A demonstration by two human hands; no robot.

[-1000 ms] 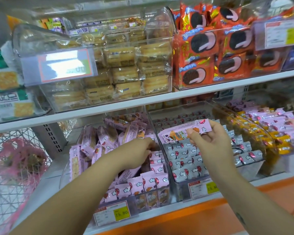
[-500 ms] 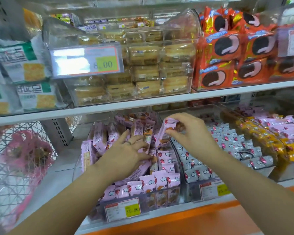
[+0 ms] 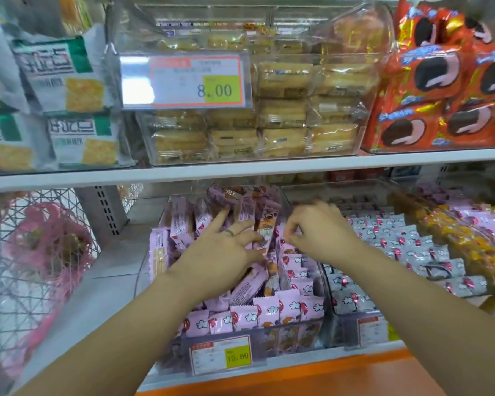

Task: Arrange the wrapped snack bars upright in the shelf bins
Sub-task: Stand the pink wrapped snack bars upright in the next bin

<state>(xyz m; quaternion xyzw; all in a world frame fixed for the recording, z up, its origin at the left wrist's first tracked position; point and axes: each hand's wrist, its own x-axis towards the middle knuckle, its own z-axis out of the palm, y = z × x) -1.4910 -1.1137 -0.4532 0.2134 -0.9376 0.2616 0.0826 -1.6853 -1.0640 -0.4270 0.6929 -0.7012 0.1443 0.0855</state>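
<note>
Currently my left hand (image 3: 226, 252) lies flat, fingers spread wide, on the leaning snack bars (image 3: 269, 310) at the rear of the clear bin (image 3: 325, 324). By my judgement, this pressure holds the loose stack back so that a slot is available beside it.

My right hand (image 3: 320, 232) hovers at the right side of the same bin, its fingers curled close together. Motion blur prevents me from telling whether they pinch a wrapper.

All the bars are inside the bin on the lower shelf (image 3: 112, 281). The wrappers are pink with crimped ends, printed with white clouds and red balloons. The front rows stand upright and aligned, while the rear bars tilt or lie crosswise. The grey-wrapped bars (image 3: 383, 247) sit in tidy rows in the neighbouring bin.
</note>
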